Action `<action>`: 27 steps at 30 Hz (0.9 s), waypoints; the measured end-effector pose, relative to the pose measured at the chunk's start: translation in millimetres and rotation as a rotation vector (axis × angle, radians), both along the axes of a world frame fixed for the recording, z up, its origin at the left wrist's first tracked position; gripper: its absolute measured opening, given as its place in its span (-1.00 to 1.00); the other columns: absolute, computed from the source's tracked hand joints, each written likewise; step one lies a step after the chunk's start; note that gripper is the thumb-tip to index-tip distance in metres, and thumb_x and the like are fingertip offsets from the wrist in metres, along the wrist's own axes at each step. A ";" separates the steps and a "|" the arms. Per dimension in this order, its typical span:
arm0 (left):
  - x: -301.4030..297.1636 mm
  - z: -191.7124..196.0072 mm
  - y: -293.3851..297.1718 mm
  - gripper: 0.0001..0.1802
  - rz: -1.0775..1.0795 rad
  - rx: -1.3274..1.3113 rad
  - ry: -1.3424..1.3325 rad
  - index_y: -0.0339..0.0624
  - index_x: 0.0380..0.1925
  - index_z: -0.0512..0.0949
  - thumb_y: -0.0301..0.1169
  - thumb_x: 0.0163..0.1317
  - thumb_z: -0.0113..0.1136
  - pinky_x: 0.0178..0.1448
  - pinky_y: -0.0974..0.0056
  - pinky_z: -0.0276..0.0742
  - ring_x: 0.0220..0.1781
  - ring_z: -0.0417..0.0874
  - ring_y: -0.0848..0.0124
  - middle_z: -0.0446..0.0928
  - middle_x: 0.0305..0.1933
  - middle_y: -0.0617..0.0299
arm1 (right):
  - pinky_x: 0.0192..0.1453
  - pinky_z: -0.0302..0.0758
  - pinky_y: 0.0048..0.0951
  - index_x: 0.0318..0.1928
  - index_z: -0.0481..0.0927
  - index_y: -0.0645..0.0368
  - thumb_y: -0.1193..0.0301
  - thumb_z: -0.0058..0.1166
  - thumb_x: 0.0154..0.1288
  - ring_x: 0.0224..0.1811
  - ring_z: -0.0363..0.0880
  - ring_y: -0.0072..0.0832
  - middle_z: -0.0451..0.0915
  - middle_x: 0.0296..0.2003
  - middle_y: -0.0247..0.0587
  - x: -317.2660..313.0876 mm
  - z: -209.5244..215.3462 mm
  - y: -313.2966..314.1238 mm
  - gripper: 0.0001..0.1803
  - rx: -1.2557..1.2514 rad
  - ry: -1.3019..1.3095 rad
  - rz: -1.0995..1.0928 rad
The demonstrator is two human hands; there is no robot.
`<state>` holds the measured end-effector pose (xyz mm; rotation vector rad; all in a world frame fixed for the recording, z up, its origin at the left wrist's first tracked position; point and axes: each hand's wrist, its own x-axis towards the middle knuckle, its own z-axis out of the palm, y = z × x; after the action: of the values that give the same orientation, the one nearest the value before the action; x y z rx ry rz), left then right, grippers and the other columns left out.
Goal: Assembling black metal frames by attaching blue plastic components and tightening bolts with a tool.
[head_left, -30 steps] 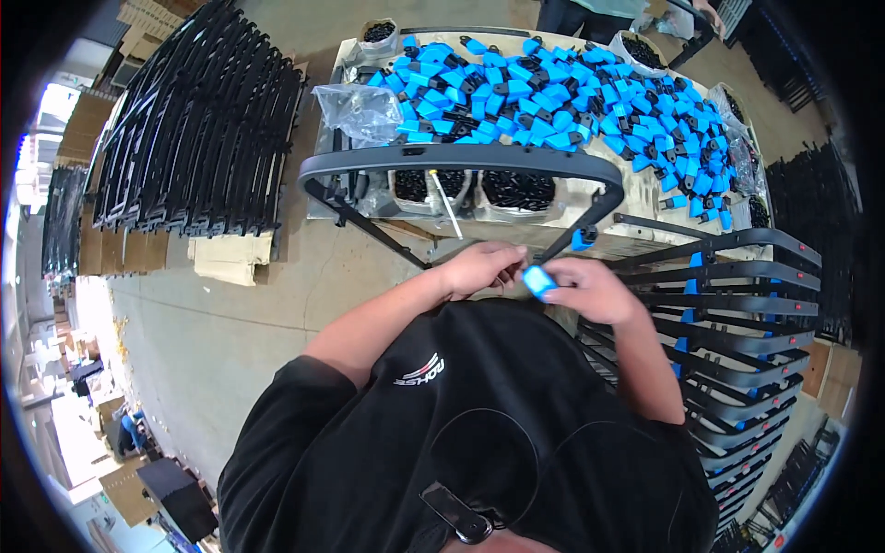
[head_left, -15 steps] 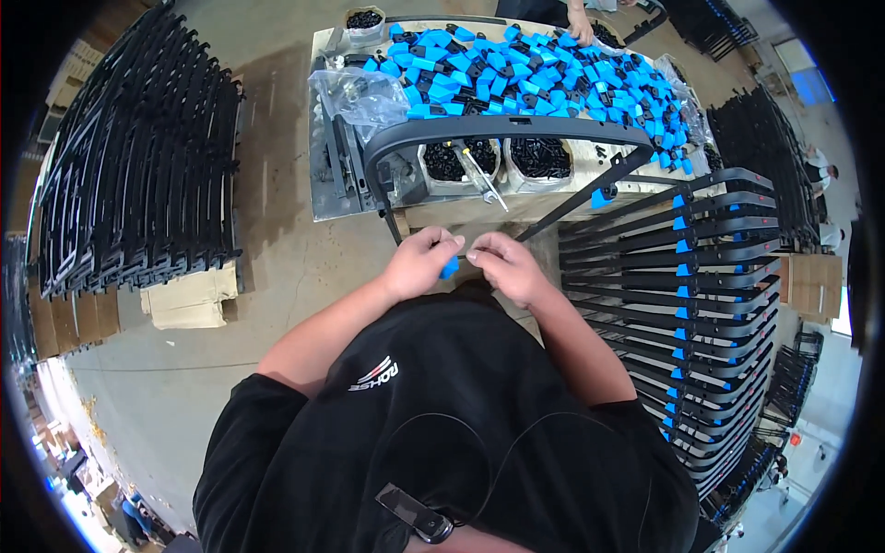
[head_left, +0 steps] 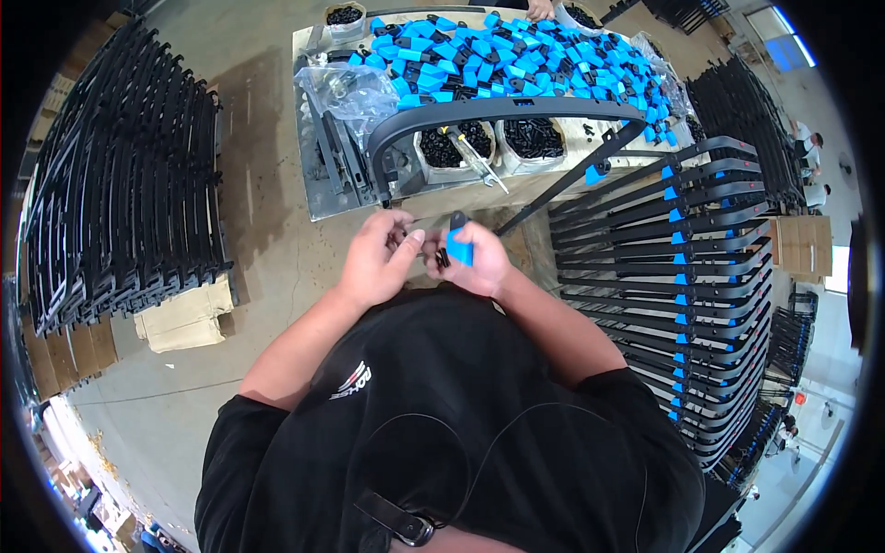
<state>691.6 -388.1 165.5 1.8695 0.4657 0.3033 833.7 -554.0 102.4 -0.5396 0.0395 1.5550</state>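
Note:
My right hand (head_left: 482, 263) is closed round a blue plastic piece with a black tab (head_left: 459, 245), held upright in front of my belly. Small black parts (head_left: 442, 258) show among its fingers. Close by on the left, my left hand (head_left: 373, 260) has its thumb and fingers pressed together. Whatever sits in that pinch is too small to make out. Just beyond both hands stands a black curved tubular frame (head_left: 498, 112), resting by the table. On the frame's right bar sits another blue piece (head_left: 597, 173).
A heap of blue-and-black pieces (head_left: 516, 60) covers the table (head_left: 309, 175). Two tubs of black parts (head_left: 533, 138) stand at its near edge, with a yellow-handled tool (head_left: 475, 158) across one. Stacked black frames stand left (head_left: 129, 175) and right (head_left: 664, 295). A co-worker's hand (head_left: 540, 9) is beyond the heap.
The blue piece, earlier low by my left hand, is now upright in my right hand. My hands have drawn apart slightly, the left one shifting left. The view has shifted a little.

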 end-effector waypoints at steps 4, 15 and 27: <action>-1.2 18.0 2.3 -0.71 -0.155 0.318 -0.099 -0.24 -0.21 0.61 -0.37 0.10 0.42 0.04 0.12 0.57 -0.13 0.64 0.13 0.62 -0.12 0.08 | 0.25 0.39 -0.13 0.21 0.50 0.42 0.05 -0.17 0.23 0.13 0.55 -0.10 0.63 0.06 0.03 -1.4 34.5 20.8 -0.26 0.091 0.019 -0.011; -6.2 4.3 16.9 -0.77 -0.189 0.560 -0.006 -0.21 -0.23 0.68 -0.35 0.13 0.35 0.13 0.07 0.54 -0.08 0.63 0.07 0.67 -0.23 0.10 | 0.33 0.40 -0.01 0.07 0.55 0.36 0.19 -0.16 0.32 0.03 0.60 -0.16 0.63 -0.01 -0.04 -13.9 5.8 45.5 -0.48 0.048 0.109 0.021; -7.0 -36.2 28.8 -0.82 0.015 0.018 0.168 -0.30 -0.31 0.66 -0.43 0.12 0.29 -0.10 0.09 0.60 -0.23 0.67 0.13 0.66 -0.29 0.03 | 0.15 0.44 -0.14 -0.06 0.59 0.17 0.17 -0.11 0.35 -0.05 0.60 -0.29 0.65 -0.11 -0.15 -19.3 1.7 62.4 -0.62 -0.029 -0.011 0.113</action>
<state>684.6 -359.3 129.3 1.9186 0.5922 0.1616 814.4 -491.6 104.2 -0.5821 0.0232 1.6638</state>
